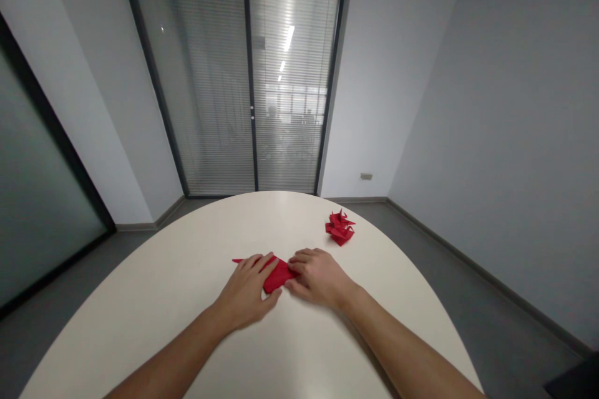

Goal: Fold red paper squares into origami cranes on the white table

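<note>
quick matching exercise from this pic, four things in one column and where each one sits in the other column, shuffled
Column A
1 left hand
2 right hand
3 flat red paper
4 heap of folded red pieces

Column B
a alone on the table, beyond the right hand, touched by neither hand
b lying flat on the paper's left part
c under both hands
d fingers on the paper's right end

Pairs: 1-b, 2-d, 3-c, 4-a

Soft, even light fills the room, lamps (289,37) glare behind the blinds (219,87), and the edges bend with wide-angle distortion.
</note>
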Tool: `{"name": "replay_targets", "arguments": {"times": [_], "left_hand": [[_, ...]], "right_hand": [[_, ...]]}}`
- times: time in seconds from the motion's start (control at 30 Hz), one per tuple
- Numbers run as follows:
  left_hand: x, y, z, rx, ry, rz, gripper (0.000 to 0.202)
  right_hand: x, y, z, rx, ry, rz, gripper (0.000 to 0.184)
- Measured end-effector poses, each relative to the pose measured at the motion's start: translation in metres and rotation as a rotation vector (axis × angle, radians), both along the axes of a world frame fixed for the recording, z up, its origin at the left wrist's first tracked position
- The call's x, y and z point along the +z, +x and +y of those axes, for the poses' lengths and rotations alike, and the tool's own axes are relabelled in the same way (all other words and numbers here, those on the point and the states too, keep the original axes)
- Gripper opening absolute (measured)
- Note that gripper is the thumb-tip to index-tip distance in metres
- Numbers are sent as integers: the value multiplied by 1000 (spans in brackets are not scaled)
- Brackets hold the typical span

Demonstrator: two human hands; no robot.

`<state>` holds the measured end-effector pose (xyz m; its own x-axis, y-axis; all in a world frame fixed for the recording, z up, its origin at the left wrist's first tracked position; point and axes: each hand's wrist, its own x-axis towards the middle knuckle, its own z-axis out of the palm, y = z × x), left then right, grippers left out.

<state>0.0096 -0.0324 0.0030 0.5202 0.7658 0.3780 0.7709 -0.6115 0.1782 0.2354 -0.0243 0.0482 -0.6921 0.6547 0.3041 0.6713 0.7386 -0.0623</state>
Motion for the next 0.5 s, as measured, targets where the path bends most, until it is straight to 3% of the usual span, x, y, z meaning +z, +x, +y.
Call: {"name": "replay_targets", "arguments": {"times": [0.13, 0.5], "left_hand": [[5, 1, 0, -7, -8, -11, 52], [11, 3, -3, 3, 22, -83, 36]], "right_hand": [[-5, 0, 2, 92, -25, 40, 23], [-9, 2, 7, 101, -74, 108, 24]]}}
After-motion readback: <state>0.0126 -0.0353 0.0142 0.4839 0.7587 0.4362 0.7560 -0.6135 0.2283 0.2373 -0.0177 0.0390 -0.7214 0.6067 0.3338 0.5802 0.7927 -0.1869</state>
